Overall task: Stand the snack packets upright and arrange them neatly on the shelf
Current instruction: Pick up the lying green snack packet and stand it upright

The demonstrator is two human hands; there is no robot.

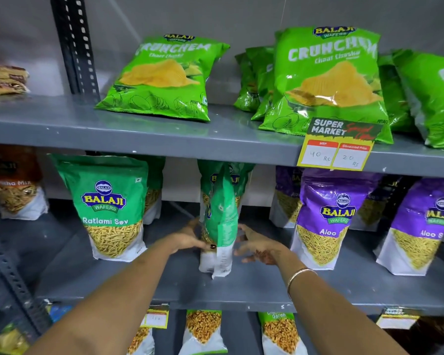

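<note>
A green sev packet (219, 226) stands upright on the middle shelf (241, 290), turned edge-on toward me. My left hand (187, 239) grips its left side, thumb on the front. My right hand (259, 245) hovers just right of it, fingers spread and apart from the packet. Another green packet (226, 175) stands behind it. To the left stands a green Ratlami Sev packet (110, 208), facing forward. Two purple Aloo packets (326, 219) (423, 229) stand upright to the right.
The top shelf (139, 134) carries green Crunchem chip bags (164, 75) (331, 80) leaning back, with a yellow price tag (336, 147) on its edge. An orange mix packet (16, 185) stands at far left. Slotted uprights (75, 44) frame the left. More packets (203, 331) sit below.
</note>
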